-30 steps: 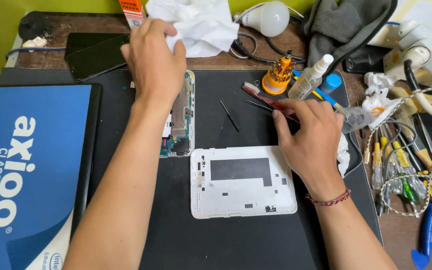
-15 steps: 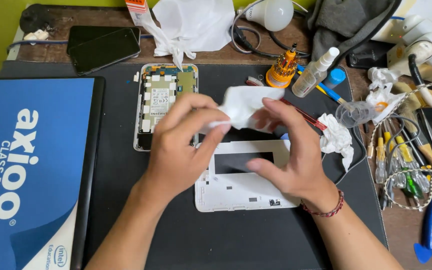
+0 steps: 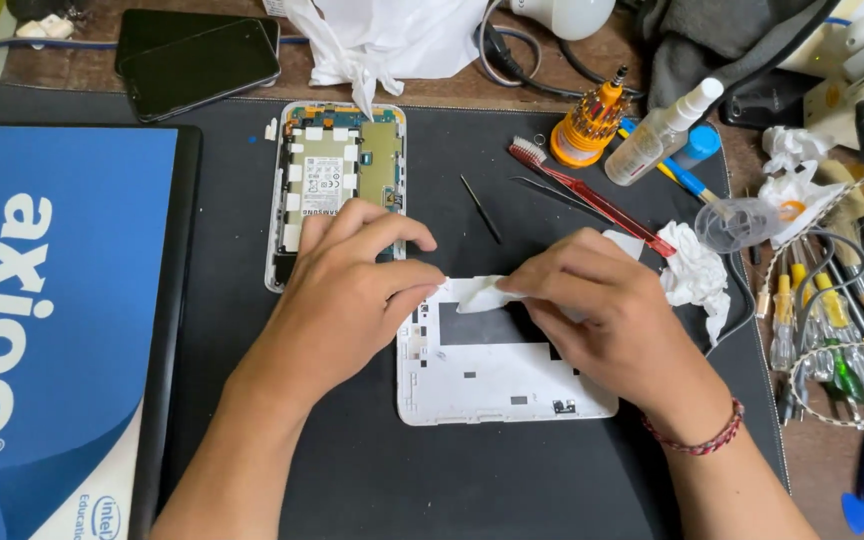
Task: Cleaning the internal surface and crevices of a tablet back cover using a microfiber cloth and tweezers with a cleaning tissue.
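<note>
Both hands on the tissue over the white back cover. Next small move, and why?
Probably press the tissue down and wipe it along the white back cover. Both the left hand and right hand pinch it just above the cover's top edge, and the cover lies flat on the black mat.

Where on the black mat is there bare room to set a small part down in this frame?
Bare mat runs along the near edge, below the white back cover, and in the strip between the blue box and the open tablet. A smaller patch lies between tablet and red brush, holding only a thin pick. The right edge is crowded with screwdrivers, tissue and bottles.
</note>
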